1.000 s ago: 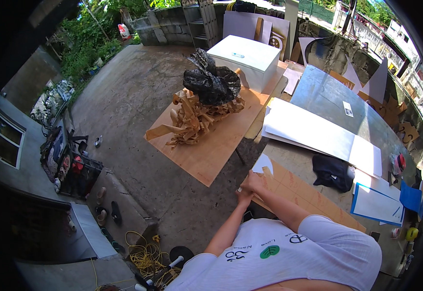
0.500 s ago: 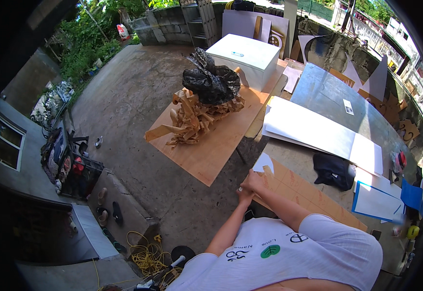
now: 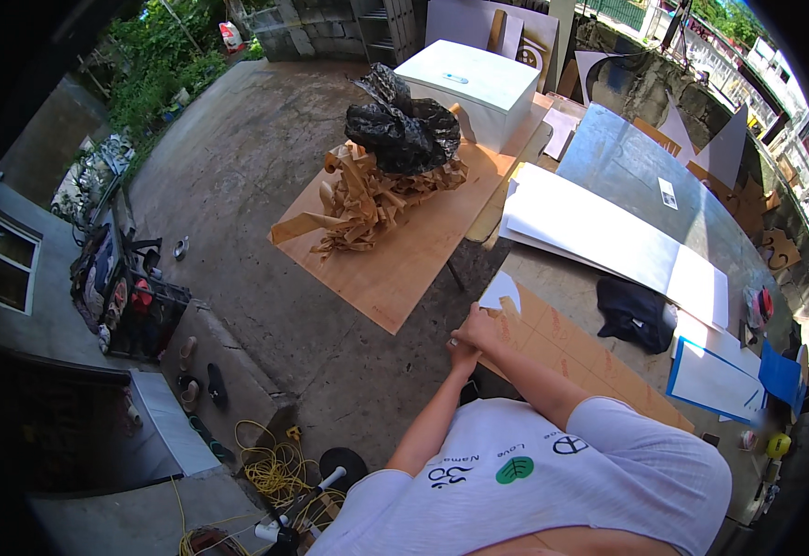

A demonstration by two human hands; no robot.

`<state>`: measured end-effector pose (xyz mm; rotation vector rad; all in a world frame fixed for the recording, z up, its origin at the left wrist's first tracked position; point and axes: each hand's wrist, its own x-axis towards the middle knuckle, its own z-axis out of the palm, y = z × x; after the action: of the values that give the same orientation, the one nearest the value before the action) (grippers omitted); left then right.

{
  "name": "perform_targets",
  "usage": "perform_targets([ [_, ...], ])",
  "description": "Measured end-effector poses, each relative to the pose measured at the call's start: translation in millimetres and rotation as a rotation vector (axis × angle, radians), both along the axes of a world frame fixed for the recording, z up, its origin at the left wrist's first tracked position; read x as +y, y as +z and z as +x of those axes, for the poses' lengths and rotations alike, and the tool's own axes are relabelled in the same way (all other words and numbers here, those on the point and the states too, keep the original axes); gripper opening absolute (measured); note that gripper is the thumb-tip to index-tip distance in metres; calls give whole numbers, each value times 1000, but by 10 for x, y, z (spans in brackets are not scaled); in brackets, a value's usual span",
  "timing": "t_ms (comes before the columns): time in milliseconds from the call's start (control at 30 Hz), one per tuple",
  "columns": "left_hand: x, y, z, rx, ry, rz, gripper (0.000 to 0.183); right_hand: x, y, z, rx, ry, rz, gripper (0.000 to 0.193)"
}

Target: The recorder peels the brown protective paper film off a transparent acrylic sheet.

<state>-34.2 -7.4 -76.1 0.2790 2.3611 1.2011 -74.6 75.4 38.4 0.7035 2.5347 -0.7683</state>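
Observation:
At the near left corner of a sheet covered in brown paper (image 3: 567, 357), my two hands are close together. A white surface (image 3: 501, 291) shows at that corner, bordered by a ragged torn edge of the paper. My right hand (image 3: 477, 326) is closed at the sheet's left edge, beside the torn paper, and seems to pinch it. Just below and touching it, my left hand (image 3: 464, 353) is also closed, with a small pale spot at its fingers. What the left fingers hold is hidden. A black cloth (image 3: 636, 315) lies beyond the sheet to the right.
Crumpled brown paper (image 3: 367, 208) and black plastic (image 3: 404, 130) sit on a plywood board (image 3: 377, 292) ahead. Behind them stands a white box (image 3: 469, 83). Long white panels (image 3: 599, 232) and a blue-edged white sheet (image 3: 715, 375) lie rightward. Yellow cord (image 3: 275, 468) is coiled on the floor.
The whole view has shifted slightly, so most things appear higher. My hands remain together at the sheet's corner, with little visible change in their grip.

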Motion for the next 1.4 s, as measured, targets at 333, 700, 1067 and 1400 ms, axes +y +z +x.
perform_targets([
  [333,16,296,2,7,123,154,55,-16,58,-20,58,63,9,64],
  [700,48,438,55,-288,434,340,81,389,-331,-81,35,199,-44,56],
  [1067,6,305,105,-191,371,347,82,176,-384,-38,76,199,109,66],
  [1400,-20,372,39,-121,217,223,81,189,-259,-126,-9,138,49,70],
])
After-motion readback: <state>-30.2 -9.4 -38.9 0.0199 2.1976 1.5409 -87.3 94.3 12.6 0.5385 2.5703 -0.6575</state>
